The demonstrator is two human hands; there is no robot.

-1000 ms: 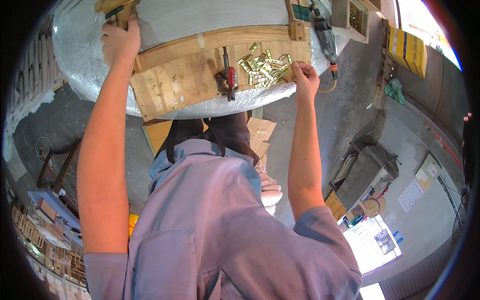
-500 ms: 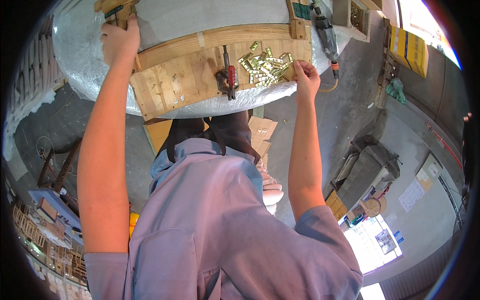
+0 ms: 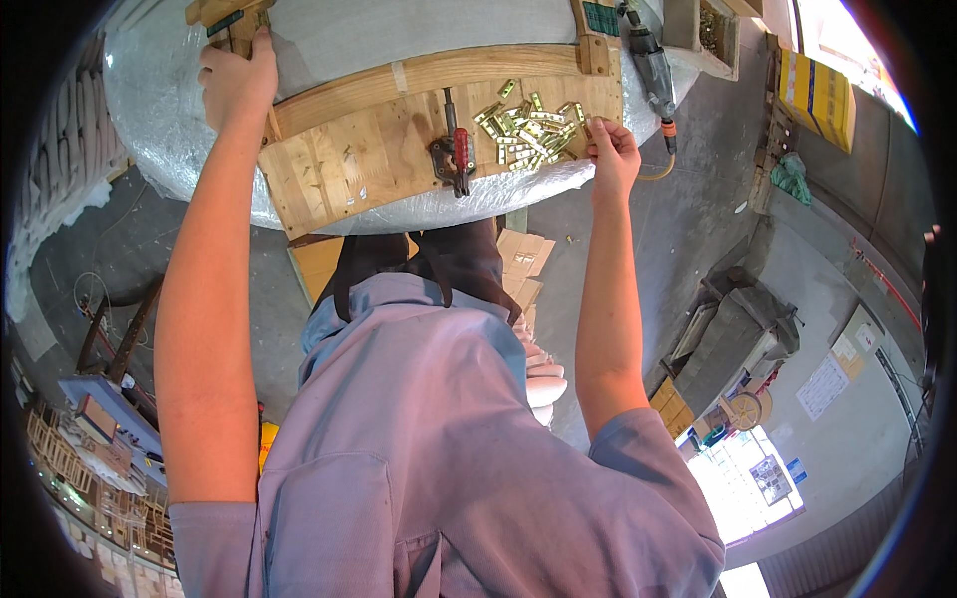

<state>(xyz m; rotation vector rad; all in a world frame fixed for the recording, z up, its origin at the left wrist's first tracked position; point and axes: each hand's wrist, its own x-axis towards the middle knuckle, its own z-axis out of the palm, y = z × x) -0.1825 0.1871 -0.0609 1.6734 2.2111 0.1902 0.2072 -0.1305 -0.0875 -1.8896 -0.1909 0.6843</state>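
Grey workshop floor (image 3: 688, 149) around a plastic-wrapped surface (image 3: 159, 140); wooden board (image 3: 309, 184) along its near side. Far left, left hand (image 3: 239, 90) holds the lower part of a wooden block (image 3: 219, 12), thumb and fingers on either side. Mid-board, dark tool with red handle (image 3: 461, 149). Just right of it, loose pile of brass-coloured metal pieces (image 3: 530, 130), many overlapping. Right hand (image 3: 613, 151) beside the pile at the board's right end, fingertips bunched narrow; cannot tell if they pinch a piece. Farther right, grey-black power tool (image 3: 653, 80) with orange connector, then open wooden box (image 3: 733, 60), yellow carton (image 3: 815, 95).
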